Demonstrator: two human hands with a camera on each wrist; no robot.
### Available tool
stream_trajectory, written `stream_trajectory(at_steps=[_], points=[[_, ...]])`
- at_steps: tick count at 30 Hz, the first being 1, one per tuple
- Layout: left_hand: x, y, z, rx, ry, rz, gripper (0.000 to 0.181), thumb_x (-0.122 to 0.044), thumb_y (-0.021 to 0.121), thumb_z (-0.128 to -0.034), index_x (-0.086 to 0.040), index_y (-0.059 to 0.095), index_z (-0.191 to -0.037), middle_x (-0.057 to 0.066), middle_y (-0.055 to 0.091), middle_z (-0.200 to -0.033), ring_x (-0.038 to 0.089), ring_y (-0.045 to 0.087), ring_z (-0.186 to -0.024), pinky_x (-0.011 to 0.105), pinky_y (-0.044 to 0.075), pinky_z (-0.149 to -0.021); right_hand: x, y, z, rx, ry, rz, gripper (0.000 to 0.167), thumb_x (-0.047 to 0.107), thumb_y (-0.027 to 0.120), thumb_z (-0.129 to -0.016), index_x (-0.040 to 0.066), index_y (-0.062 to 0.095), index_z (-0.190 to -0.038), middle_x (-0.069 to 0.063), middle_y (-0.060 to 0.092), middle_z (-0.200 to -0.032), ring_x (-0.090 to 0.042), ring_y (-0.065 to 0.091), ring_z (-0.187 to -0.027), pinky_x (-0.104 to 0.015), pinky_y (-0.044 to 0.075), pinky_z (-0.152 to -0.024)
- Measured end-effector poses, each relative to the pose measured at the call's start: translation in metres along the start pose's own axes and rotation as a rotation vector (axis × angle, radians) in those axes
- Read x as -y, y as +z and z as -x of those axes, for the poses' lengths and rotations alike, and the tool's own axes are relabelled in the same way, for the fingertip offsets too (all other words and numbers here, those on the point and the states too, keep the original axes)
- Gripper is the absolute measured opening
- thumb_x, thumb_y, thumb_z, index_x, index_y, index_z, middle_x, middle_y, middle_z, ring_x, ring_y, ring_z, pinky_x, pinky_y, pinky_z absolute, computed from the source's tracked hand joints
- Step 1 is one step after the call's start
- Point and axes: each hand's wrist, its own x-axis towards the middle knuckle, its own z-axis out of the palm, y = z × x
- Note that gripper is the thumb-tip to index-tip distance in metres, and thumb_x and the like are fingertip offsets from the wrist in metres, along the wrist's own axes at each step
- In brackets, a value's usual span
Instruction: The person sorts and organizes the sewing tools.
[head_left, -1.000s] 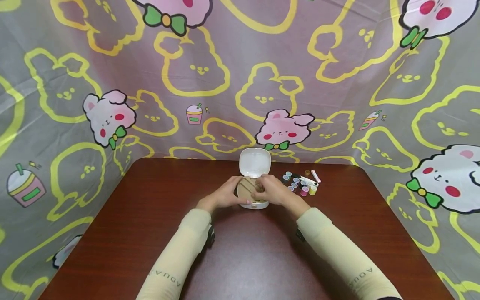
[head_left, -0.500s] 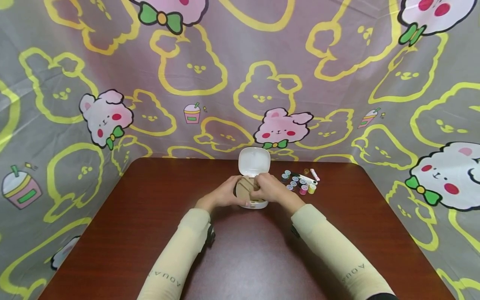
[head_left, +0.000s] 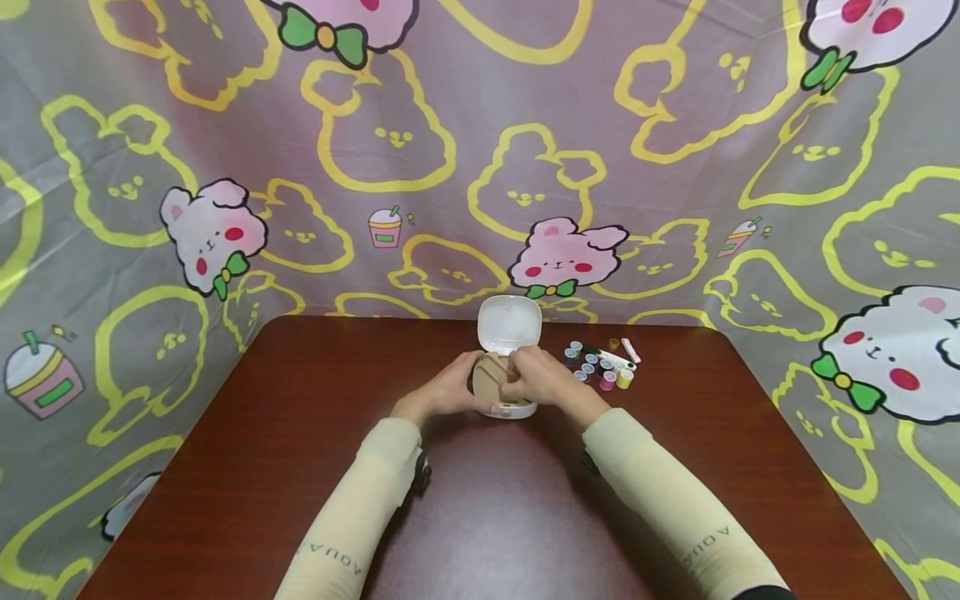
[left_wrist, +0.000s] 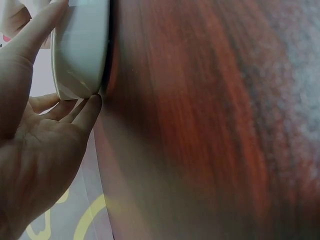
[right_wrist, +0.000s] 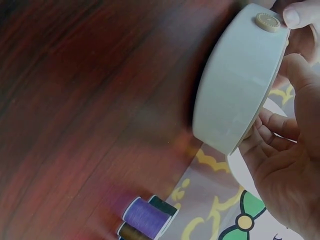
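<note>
Gripping smooth white rounded box [right_wrist: 235,82] with left hand [head_left: 450,388]; cannot tell hold of right hand [head_left: 546,380]; multicoloured thread spools [head_left: 606,365] at three o'clock.

Reddish-brown table [head_left: 225,467] beside grey bunny-print cloth [head_left: 465,100] with 3 printed pink cups [head_left: 386,229].

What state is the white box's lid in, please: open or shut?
Open. In the head view, the lid stands raised behind the white box, its inner face showing, and the tan insert is uncovered.
</note>
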Motion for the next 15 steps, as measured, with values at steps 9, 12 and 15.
stream_trajectory(at_steps=[9,12,15], points=[[0.0065,0.0031,-0.0021,0.016,0.065,-0.056,0.105,-0.027,0.096,-0.0707,-0.001,0.036,-0.153,0.019,0.040,-0.151,0.029,0.040,-0.140,0.043,0.034,-0.117,-0.0012,0.0001,-0.0007,-0.015,0.000,0.020,0.036,0.025,0.077,-0.073,0.017,0.047,-0.054,0.012,0.036,-0.054,-0.006,0.036,-0.052,-0.026,0.028,-0.047],[0.0052,0.0031,-0.0012,0.011,0.053,-0.039,0.105,-0.029,0.095,-0.0715,-0.002,0.035,-0.154,0.018,0.040,-0.151,0.028,0.040,-0.139,0.043,0.034,-0.116,-0.0004,-0.0002,0.0001,-0.014,0.000,0.023,0.035,0.025,0.076,-0.073,0.017,0.048,-0.054,0.011,0.036,-0.054,-0.006,0.037,-0.053,-0.025,0.028,-0.047],[0.0039,0.0025,-0.0007,0.011,0.038,-0.022,0.105,-0.034,0.094,-0.0725,-0.003,0.035,-0.154,0.017,0.040,-0.151,0.028,0.041,-0.138,0.042,0.035,-0.116,0.0007,-0.0003,0.0008,-0.020,-0.002,0.022,0.034,0.024,0.076,-0.073,0.016,0.049,-0.055,0.010,0.037,-0.055,-0.007,0.037,-0.053,-0.026,0.028,-0.047]])
